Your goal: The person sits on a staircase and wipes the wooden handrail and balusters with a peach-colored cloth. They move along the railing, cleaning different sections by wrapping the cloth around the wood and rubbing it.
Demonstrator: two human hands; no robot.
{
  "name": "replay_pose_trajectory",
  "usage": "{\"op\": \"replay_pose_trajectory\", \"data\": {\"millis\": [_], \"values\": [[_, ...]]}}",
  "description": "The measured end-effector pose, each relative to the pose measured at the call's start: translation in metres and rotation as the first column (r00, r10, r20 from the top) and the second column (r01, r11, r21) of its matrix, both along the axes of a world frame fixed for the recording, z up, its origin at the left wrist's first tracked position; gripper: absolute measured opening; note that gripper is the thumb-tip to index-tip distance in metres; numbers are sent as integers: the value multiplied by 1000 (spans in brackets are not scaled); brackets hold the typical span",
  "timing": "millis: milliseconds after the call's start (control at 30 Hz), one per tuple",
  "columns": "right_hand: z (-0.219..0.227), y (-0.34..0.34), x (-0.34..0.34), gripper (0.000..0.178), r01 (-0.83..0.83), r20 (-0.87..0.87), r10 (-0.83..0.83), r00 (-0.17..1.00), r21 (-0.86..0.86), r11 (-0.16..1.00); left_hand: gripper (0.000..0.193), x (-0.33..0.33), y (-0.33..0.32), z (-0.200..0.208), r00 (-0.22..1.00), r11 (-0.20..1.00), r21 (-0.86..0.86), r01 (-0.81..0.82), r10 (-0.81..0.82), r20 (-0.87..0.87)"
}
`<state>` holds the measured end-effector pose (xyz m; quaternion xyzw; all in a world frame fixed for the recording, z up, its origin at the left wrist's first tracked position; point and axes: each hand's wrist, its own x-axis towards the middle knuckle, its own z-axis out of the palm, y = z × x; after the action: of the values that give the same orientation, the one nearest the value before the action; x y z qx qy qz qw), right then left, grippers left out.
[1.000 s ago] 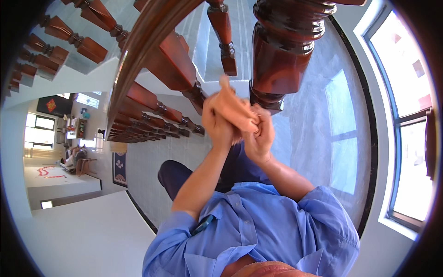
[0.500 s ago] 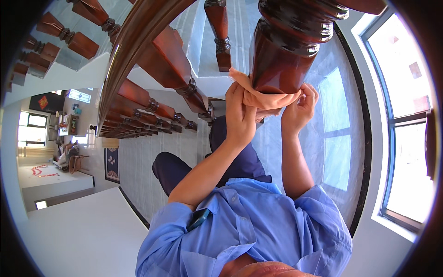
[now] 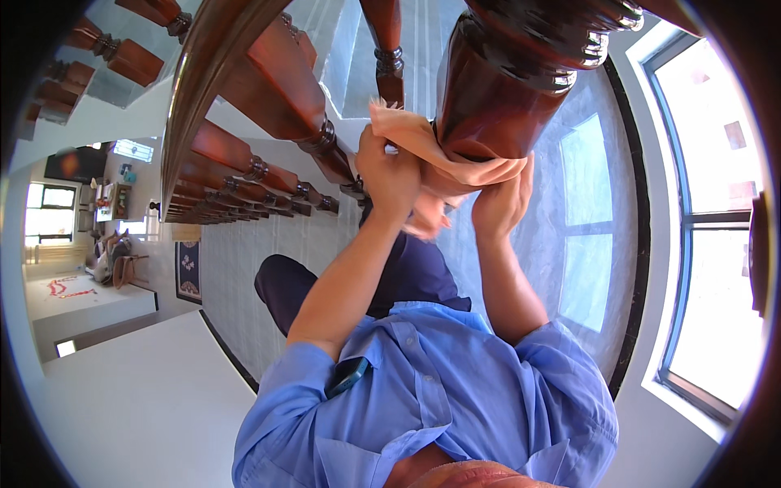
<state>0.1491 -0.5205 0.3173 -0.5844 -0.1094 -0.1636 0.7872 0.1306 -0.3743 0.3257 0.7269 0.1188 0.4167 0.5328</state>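
Head view, nearest first: the left hand [image 3: 390, 175] is clenched on the left part of a peach-coloured cloth [image 3: 480, 172], while the right hand [image 3: 502, 203] touches its other end at the lower right edge of the newel post [image 3: 500, 93], its fingertips too hidden to tell whether they grip. Between the hands the cloth lies crosswise, bent around the near lower edge of the post's dark red block, its long axis sloping from a frayed end, pointing up-left past the left fingers, to the right palm. Farther off, a slim turned baluster [image 3: 389, 49] stands beyond that frayed end.
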Motion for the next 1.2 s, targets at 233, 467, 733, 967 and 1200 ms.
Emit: {"op": "replay_pose_trajectory", "data": {"millis": [233, 467, 733, 967, 1200], "values": [[-3, 16, -39, 67, -33, 167, 33, 985, -6, 999, 12, 23, -2, 12, 939, 850, -434, 298, -342, -24], [-19, -18, 35, 51, -122, 0, 123, 992, -152, 981, 51, -21, -34, 11, 786, 686, -384, 618, -530, 318], [-22, -22, 50, 38, 334, 385, -122, 915, -551, 765, 65, -20, -38, 0, 860, 868, -34, 496, -486, 155], [-3, -37, -3, 20, 130, -45, -157, 987, -370, 920, 20, -35, -33, 8, 986, 982, -127, 141, -127, 109], [89, -15, -2, 41, 211, 496, -206, 843, 47, 976, 23, -9, -17, 102, 916, 957, -158, 243, -172, 363]]}}
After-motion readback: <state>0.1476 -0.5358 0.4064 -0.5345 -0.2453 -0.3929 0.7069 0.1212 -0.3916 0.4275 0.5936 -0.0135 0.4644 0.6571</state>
